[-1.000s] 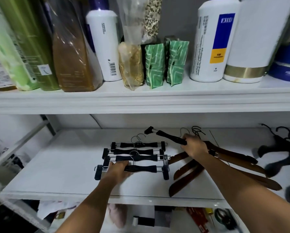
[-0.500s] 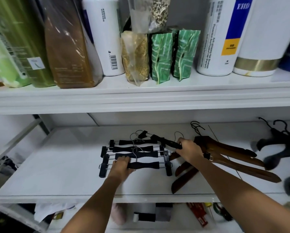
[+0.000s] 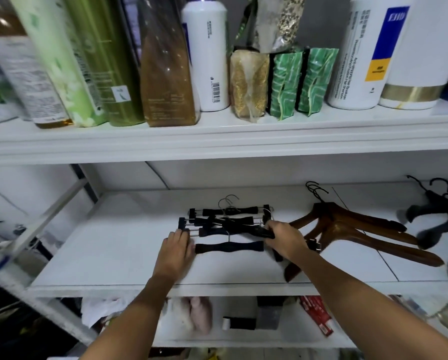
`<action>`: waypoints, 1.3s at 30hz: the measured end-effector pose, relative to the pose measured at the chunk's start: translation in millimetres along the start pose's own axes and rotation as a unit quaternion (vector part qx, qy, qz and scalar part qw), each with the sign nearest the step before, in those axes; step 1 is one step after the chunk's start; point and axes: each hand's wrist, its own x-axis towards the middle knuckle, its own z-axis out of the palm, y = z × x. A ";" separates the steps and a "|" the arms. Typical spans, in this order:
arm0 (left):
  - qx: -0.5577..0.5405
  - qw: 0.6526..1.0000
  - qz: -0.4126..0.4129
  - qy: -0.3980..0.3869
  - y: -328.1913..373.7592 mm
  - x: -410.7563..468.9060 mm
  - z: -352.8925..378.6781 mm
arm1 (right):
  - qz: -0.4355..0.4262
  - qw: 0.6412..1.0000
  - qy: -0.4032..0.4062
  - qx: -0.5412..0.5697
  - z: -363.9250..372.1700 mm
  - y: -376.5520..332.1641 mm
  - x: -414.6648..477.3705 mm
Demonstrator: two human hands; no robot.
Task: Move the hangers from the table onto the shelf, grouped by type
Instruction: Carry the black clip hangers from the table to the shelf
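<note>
The right edge cuts off a blurred group of dark hangers (image 3: 441,216), so their kind is hard to make out. The left hand (image 3: 177,246) covers the left clips of the nearest clip hangers (image 3: 229,246). The right hand (image 3: 285,240) hides the right ends of that stack and part of the wood hangers (image 3: 347,224). How many clip hangers lie in the stack is unclear where they overlap.

The left hand lies fairly flat, fingers roughly straight, resting on the stack's left end. The right hand has its fingers curled round the bar of the top hanger (image 3: 263,232), which lies slantwise across the stack.

All three groups lie on the middle shelf (image 3: 113,242): clip hangers in the centre, wood hangers just right of them, dark hangers at the far right. Bottles (image 3: 210,55) and bags stand on the shelf above.
</note>
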 end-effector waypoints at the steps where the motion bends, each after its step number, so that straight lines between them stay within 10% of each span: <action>1: 0.002 1.000 -0.012 0.004 -5.6 -2.0 -5.7 | -0.006 1.000 -0.002 0.003 4.4 -6.6 -2.3; 23: -0.044 0.970 0.078 -0.226 4.6 -13.9 25.0 | -0.037 0.997 -0.048 0.051 90.5 -51.8 -12.2; 39: -0.013 0.966 0.034 -0.257 -3.7 19.7 41.6 | -0.002 0.992 -0.074 -0.100 105.5 -47.1 27.0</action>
